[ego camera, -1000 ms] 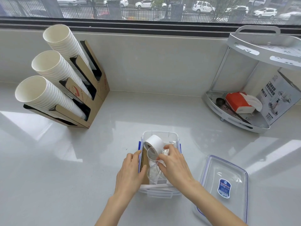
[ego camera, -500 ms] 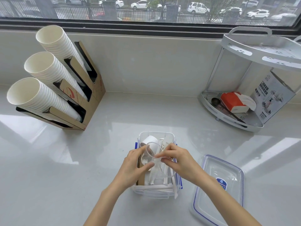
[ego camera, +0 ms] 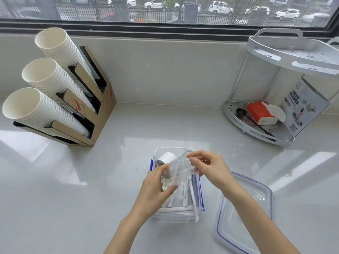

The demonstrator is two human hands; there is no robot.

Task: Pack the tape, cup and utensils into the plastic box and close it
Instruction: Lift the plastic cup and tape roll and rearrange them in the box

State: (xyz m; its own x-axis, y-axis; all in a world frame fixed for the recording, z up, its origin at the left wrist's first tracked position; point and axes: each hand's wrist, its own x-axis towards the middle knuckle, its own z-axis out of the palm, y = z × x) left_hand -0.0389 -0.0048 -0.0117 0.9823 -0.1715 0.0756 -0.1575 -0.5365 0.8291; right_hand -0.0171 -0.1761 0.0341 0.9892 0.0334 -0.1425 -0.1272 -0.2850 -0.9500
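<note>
A clear plastic box (ego camera: 159,151) with blue clips stands open on the white counter. Inside lie a white roll of tape (ego camera: 166,158) at the far left and several wrapped white utensils (ego camera: 185,197). Above the box I hold a clear plastic cup (ego camera: 178,170), tilted. My left hand (ego camera: 156,189) grips its base from the left. My right hand (ego camera: 209,167) pinches its rim from the right. The box's clear lid (ego camera: 244,215) with a blue seal lies flat on the counter to the right.
A cardboard dispenser (ego camera: 91,110) with three stacks of paper cups stands at the back left. A white corner rack (ego camera: 275,134) at the back right holds a red tissue pack (ego camera: 258,112) and a printed carton (ego camera: 302,107). A window runs along the back.
The cup has been lifted out of the box and tilted. Both hands rose with it, the right one moving to the rim.
</note>
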